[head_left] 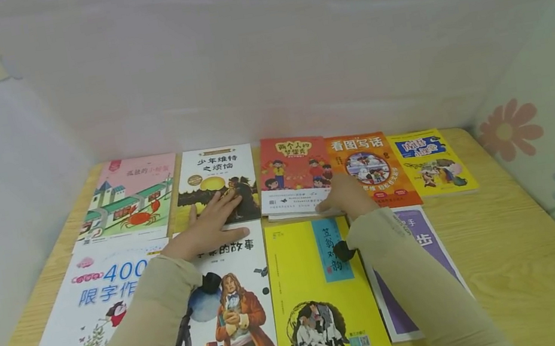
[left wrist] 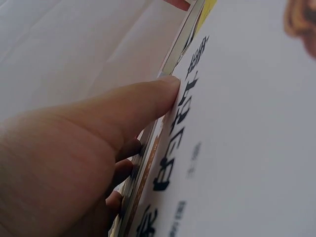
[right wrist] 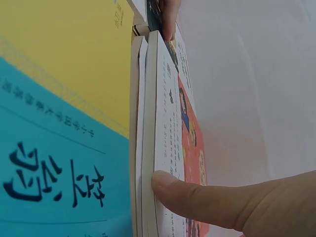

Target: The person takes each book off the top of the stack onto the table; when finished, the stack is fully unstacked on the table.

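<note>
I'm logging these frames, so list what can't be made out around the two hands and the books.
- Purple book: head view, title partly hidden by the right sleeve.
- Left hand: left wrist view, fingers tucked under a book edge, hidden.
- Right hand: head view, fingertips hidden at the red book.

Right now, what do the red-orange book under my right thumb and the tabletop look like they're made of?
The red-orange paperback book looks like paper with a thin card cover, smooth printed finish; the right wrist view shows its page edges under the right hand. The light wooden tabletop shows grain and a slight sheen, so probably wood or wood-look laminate.
</note>
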